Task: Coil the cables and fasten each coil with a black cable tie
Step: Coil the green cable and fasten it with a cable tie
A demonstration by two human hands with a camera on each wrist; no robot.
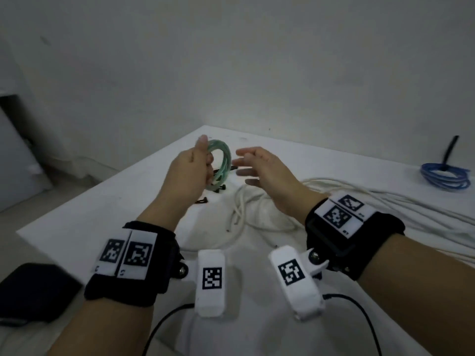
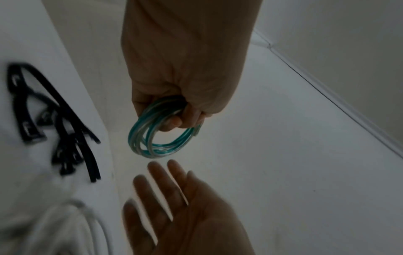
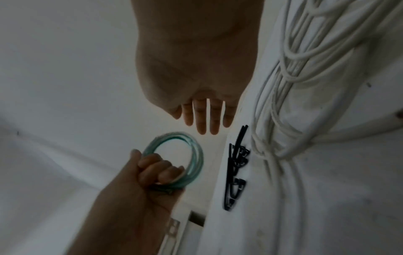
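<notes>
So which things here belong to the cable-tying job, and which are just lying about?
Job:
- green coil, gripped by left hand
- right hand, open beside it
- black cable ties on the table
- loose white cable
- blue coil, already tied

Lying about:
- dark pouch

I see a black band [image 1: 133, 260] on my left wrist and another [image 1: 352, 235] on my right, each with white checkered tags, a white camera block, and a thin black cord.

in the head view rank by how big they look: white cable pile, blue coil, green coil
1. white cable pile, by far the largest
2. blue coil
3. green coil; it looks close to the blue coil, which lies farther away, so that order is unsure.
</notes>
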